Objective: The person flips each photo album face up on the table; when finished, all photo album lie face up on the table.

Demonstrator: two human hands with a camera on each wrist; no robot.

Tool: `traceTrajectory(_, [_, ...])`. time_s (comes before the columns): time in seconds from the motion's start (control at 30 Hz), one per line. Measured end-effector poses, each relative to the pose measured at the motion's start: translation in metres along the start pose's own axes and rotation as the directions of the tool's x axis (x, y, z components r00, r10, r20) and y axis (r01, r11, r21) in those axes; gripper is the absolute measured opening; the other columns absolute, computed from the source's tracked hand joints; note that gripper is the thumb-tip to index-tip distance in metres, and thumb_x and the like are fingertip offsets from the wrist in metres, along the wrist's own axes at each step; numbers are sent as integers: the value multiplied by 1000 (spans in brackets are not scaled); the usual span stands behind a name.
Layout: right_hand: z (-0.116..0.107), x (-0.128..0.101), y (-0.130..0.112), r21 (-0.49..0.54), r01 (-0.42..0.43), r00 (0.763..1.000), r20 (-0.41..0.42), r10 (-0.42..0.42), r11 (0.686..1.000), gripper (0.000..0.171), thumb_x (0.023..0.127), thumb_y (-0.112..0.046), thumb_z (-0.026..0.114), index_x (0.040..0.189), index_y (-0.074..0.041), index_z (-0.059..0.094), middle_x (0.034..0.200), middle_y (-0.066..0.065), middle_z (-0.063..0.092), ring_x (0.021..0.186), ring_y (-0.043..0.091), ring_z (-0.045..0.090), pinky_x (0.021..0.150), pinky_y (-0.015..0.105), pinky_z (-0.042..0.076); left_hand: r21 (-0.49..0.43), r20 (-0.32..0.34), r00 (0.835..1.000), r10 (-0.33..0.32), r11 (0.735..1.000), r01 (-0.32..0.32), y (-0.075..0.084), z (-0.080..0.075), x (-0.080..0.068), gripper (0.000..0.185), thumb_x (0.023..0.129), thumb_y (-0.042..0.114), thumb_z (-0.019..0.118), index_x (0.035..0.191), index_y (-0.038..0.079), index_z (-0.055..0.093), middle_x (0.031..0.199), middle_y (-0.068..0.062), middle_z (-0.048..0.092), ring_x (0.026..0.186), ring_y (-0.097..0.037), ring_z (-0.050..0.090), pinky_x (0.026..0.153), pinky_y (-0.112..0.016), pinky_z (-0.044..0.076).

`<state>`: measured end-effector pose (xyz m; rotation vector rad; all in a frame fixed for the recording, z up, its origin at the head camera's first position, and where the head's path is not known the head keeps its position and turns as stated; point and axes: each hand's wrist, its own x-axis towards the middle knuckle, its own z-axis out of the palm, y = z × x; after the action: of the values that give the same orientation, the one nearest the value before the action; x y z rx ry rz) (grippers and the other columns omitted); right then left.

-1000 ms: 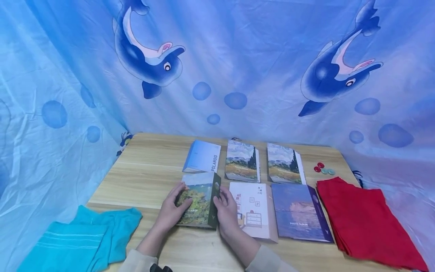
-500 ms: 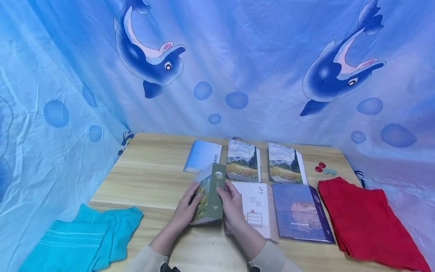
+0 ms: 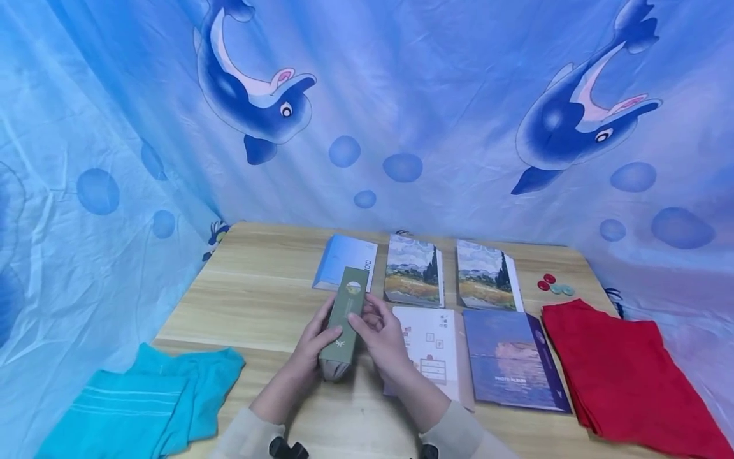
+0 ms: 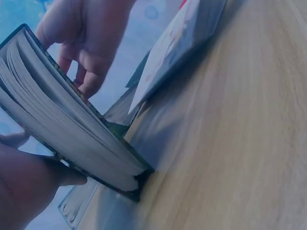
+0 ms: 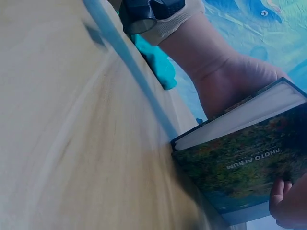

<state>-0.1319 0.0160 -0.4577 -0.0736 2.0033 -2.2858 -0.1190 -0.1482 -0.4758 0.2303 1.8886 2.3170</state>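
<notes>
Green-spined photo album is standing on its lower edge on the wooden table, spine facing up toward me, near the front middle of the tabletop. I am holding it between both hands: my left hand is curling its fingers round the left cover, and my right hand is gripping the right cover, thumb lying across the spine. In the left wrist view the page block is showing pale, with one lower corner touching the wood. In the right wrist view the cover is showing a leafy landscape and the words PHOTO ALBUM, upside down.

Just right of the album a white album is lying flat, my right wrist partly over it, and beside that a purple album. Behind them three more are lying in a row: a light blue album and two landscape albums. A red cloth is lying folded at the right edge, with small round tokens behind it. A teal cloth is lying at the front left corner. A blue dolphin-print sheet is hanging behind the table.
</notes>
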Motion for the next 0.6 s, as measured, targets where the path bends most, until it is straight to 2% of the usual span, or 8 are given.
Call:
traceTrajectory(0.17, [2, 0, 6, 21, 3, 998, 60, -4, 1000, 57, 99, -23, 68, 150, -12, 47, 130, 15, 55, 114, 22, 59, 101, 34, 51, -92, -24, 999, -38, 995, 36, 6, -6, -3, 74, 98, 12, 50, 163, 13, 14, 162, -23, 23, 107, -18, 56, 82, -25, 52])
traceTrajectory(0.27, [2, -1, 8, 20, -52, 991, 122, 49, 998, 57, 98, -24, 69, 150, -15, 49, 131, 15, 55, 113, 25, 60, 101, 42, 51, -109, -69, 996, -59, 993, 51, 10, -12, -5, 73, 98, 14, 50, 163, 16, 18, 162, -20, 24, 107, -19, 56, 79, -25, 53])
traceTrajectory(0.37, [2, -2, 12, -58, -112, 978, 171, 121, 992, 63, 95, -27, 72, 151, -14, 47, 138, 18, 53, 120, 34, 59, 100, 52, 51, -97, -85, 993, -85, 992, 77, 13, -20, -8, 71, 99, 16, 48, 164, 19, 18, 164, -17, 21, 116, -22, 51, 83, -26, 52])
traceTrajectory(0.43, [2, -2, 16, -108, -135, 971, 185, 153, 985, 70, 93, -27, 74, 153, -10, 42, 147, 24, 46, 131, 42, 51, 105, 57, 46, -93, -73, 992, -101, 991, 94, 15, -26, -11, 70, 100, 16, 46, 164, 20, 18, 165, -17, 18, 119, -24, 49, 86, -28, 51])
traceTrajectory(0.5, [2, -2, 20, -138, -147, 969, 179, 171, 979, 77, 92, -26, 76, 155, -6, 36, 155, 28, 36, 141, 45, 39, 113, 57, 38, -96, -52, 993, -110, 990, 105, 18, -32, -12, 68, 102, 17, 44, 164, 20, 16, 165, -17, 16, 122, -23, 48, 89, -28, 51])
traceTrajectory(0.6, [3, -1, 25, -114, -170, 966, 175, 188, 979, 84, 93, -25, 75, 158, -1, 26, 161, 30, 22, 148, 46, 24, 120, 56, 24, -122, -33, 994, -107, 987, 102, 22, -40, -15, 65, 105, 16, 42, 164, 17, 15, 166, -17, 14, 121, -18, 52, 91, -26, 52])
